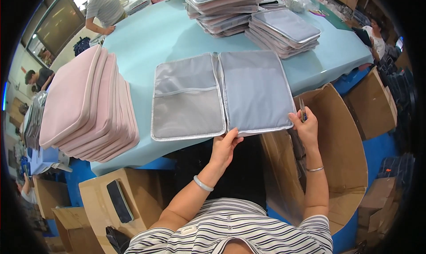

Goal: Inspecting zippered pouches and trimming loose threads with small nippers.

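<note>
In the head view, the open case (256,92) lies spread just above the centre, its lower edge reaching past the near rim of the light blue surface (146,36). Its 9 o'clock half carries grey pockets, one mesh-like; its 3 o'clock half is a plain blue-grey lining. Whether its underside touches the surface, I cannot tell.

The left hand (225,151) is at the case's 6 o'clock edge, by the foot of the central seam, its grip pinching the border with the thumb on top. The right hand (306,126) is at the 4 o'clock corner, its grip closed on the case's edge while also holding small snips (303,108), blades pointing towards 12 o'clock. A pale bangle (203,183) circles the left wrist, a thin silver one (315,169) the right.

At 9 o'clock leans a stack of pink cases (75,96). A tall grey stack (226,14) stands at 12 o'clock, a lower grey stack (286,29) at 1 o'clock. An open cardboard box (339,160) sits at 4 o'clock, below the right hand. At 8 o'clock a phone (120,201) rests on a brown carton (100,200). A person in a striped top (106,7) stands between 10 and 11 o'clock.
</note>
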The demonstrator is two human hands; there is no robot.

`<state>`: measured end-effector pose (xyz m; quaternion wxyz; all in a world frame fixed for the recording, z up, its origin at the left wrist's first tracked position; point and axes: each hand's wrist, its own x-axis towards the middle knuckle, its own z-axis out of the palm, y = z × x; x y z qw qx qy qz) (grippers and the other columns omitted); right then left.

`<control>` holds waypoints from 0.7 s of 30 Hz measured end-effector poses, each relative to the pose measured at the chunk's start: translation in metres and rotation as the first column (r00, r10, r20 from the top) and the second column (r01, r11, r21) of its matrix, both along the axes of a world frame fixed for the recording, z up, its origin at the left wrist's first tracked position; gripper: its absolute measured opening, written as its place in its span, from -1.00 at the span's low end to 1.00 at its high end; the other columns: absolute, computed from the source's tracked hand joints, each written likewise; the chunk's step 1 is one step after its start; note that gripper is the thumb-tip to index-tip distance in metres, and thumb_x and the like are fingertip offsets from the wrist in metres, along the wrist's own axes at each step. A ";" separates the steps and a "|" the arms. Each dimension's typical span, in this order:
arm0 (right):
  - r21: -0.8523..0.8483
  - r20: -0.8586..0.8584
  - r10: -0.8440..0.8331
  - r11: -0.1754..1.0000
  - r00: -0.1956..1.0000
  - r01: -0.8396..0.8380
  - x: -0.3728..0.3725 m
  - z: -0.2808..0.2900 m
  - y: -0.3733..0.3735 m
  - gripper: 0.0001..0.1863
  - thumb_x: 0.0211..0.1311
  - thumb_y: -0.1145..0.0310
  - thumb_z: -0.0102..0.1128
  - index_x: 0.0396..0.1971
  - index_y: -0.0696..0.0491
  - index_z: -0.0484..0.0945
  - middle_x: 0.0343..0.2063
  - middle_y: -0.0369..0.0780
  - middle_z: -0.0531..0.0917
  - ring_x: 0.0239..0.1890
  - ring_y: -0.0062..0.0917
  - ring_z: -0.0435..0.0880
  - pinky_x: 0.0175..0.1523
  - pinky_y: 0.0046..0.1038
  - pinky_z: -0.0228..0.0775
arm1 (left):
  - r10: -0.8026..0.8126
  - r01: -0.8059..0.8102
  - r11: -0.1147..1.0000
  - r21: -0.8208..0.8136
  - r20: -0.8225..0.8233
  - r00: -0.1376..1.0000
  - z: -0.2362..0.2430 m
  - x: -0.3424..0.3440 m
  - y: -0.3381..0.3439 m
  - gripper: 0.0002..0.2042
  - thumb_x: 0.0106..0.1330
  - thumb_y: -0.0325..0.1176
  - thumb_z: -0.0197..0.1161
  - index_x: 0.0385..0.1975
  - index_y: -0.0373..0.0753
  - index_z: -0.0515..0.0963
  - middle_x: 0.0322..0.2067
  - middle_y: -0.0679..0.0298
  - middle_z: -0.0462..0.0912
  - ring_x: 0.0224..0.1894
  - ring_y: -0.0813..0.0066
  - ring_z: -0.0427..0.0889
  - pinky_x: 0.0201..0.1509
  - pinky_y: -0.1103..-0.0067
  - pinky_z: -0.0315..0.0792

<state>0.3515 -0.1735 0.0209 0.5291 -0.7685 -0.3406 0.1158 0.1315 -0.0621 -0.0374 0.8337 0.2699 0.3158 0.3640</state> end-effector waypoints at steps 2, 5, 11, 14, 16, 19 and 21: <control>-0.001 0.024 0.001 1.000 1.000 -0.001 -0.003 0.005 -0.002 -0.67 0.06 0.36 0.35 -0.65 0.10 0.33 -0.75 -0.37 0.40 -0.70 -0.76 0.37 -0.58 -0.63 0.21 | -0.010 0.011 1.000 0.018 -0.036 0.999 -0.004 0.001 0.003 -0.88 0.22 -0.47 0.23 -0.28 -0.31 0.49 -0.42 0.33 0.54 -0.43 0.62 0.54 -0.31 0.63 0.54; 0.010 0.032 0.012 1.000 0.999 -0.012 -0.004 0.005 -0.003 -0.66 0.04 0.34 0.37 -0.64 0.11 0.33 -0.75 -0.36 0.41 -0.69 -0.76 0.38 -0.57 -0.64 0.22 | -0.008 0.009 1.000 0.012 -0.071 0.997 -0.002 0.002 0.004 -0.91 0.22 -0.47 0.23 -0.34 -0.29 0.49 -0.48 0.36 0.52 -0.52 0.68 0.51 -0.40 0.65 0.54; -0.066 0.061 -0.001 0.998 0.998 0.005 0.003 0.001 -0.007 -0.65 -0.03 0.32 0.42 -0.59 0.13 0.37 -0.70 -0.34 0.45 -0.61 -0.73 0.40 -0.48 -0.60 0.30 | 0.074 -0.075 0.997 -0.020 -0.016 0.997 0.010 0.009 -0.005 -0.94 0.25 -0.47 0.22 -0.40 -0.29 0.49 -0.52 0.36 0.52 -0.54 0.66 0.54 -0.31 0.59 0.63; -0.100 0.138 0.019 0.995 0.990 -0.005 0.001 -0.001 -0.008 -0.69 -0.06 0.32 0.42 -0.50 0.15 0.44 -0.66 -0.32 0.49 -0.57 -0.67 0.43 -0.41 -0.59 0.35 | 0.090 -0.090 0.996 -0.005 -0.004 0.996 0.010 0.008 -0.005 -0.93 0.27 -0.46 0.22 -0.36 -0.30 0.49 -0.49 0.35 0.53 -0.47 0.61 0.60 -0.26 0.56 0.64; -0.145 0.154 0.042 0.989 0.987 -0.019 0.003 -0.004 -0.005 -0.73 -0.07 0.35 0.36 -0.47 0.14 0.45 -0.65 -0.28 0.51 -0.58 -0.60 0.49 -0.38 -0.54 0.39 | 0.093 -0.093 0.996 0.004 0.001 0.996 0.015 0.004 -0.003 -0.91 0.27 -0.45 0.22 -0.31 -0.29 0.47 -0.50 0.34 0.53 -0.44 0.58 0.62 -0.24 0.56 0.65; -0.233 0.120 0.034 0.972 0.992 -0.005 -0.001 -0.001 -0.003 -0.77 -0.07 0.35 0.29 -0.46 0.13 0.46 -0.62 -0.22 0.59 -0.52 -0.46 0.60 -0.34 -0.44 0.42 | 0.079 -0.077 0.996 -0.037 0.066 0.995 0.010 -0.005 0.000 -0.91 0.26 -0.43 0.19 -0.32 -0.28 0.46 -0.46 0.31 0.54 -0.42 0.48 0.63 -0.19 0.49 0.65; -0.246 0.115 0.021 0.969 0.993 0.008 -0.001 0.000 -0.002 -0.78 -0.08 0.36 0.27 -0.47 0.13 0.46 -0.61 -0.21 0.59 -0.52 -0.44 0.60 -0.33 -0.44 0.42 | 0.078 -0.079 0.997 0.021 0.029 0.997 0.011 -0.007 0.001 -0.92 0.26 -0.44 0.14 -0.33 -0.30 0.45 -0.46 0.29 0.54 -0.40 0.44 0.63 -0.17 0.44 0.64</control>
